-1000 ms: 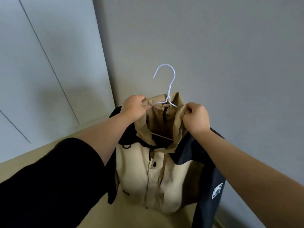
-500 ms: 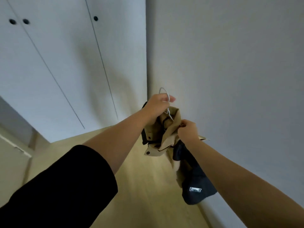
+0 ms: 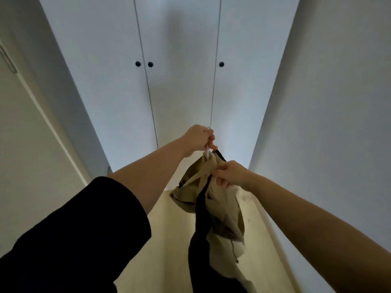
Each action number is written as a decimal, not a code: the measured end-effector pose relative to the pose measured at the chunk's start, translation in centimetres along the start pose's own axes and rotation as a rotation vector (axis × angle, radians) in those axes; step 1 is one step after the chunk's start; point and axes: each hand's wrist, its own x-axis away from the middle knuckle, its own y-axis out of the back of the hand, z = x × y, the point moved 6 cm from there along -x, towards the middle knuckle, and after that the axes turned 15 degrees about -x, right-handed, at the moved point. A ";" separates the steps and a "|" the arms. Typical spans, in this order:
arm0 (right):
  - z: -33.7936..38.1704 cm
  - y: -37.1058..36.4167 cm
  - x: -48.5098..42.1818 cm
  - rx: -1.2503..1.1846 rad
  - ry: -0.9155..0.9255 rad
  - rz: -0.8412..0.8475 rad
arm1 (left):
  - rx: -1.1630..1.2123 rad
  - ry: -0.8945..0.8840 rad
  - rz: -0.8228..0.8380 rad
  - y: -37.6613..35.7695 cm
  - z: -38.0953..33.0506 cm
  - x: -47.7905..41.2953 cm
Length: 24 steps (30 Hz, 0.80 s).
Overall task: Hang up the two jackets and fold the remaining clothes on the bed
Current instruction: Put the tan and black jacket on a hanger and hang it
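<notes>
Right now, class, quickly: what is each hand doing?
Left hand: closed round the white hanger, holding it up.
Right hand: pinching the tan jacket near its collar.

Your tan and dark jacket (image 3: 220, 204) hangs bunched at lower centre of the frame. Its white hanger (image 3: 208, 154) pokes out on top, mostly hidden.

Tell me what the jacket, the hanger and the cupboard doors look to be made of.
Jacket: thin woven fabric, tan and navy, matte; it crumples in soft folds.
Hanger: probably coated wire, white and very thin; mostly hidden in the left hand.
Cupboard doors: smooth white matte panels, likely painted or laminated board.
</notes>
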 end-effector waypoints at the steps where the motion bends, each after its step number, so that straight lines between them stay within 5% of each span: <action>1: 1.3 -0.7 -1.9 0.014 -0.007 -0.035 | 0.000 -0.005 0.017 2.1 1.0 -0.6; 9: 10.4 -4.1 -14.6 0.084 0.114 -0.234 | -0.042 0.048 -0.118 15.2 7.9 -6.2; 18: 21.3 -5.6 -33.7 0.216 0.363 -0.189 | -0.106 0.083 -0.401 31.2 14.8 -17.3; 24: 30.2 -4.0 -47.9 0.204 0.465 -0.256 | -0.132 0.096 -0.349 39.4 15.8 -26.4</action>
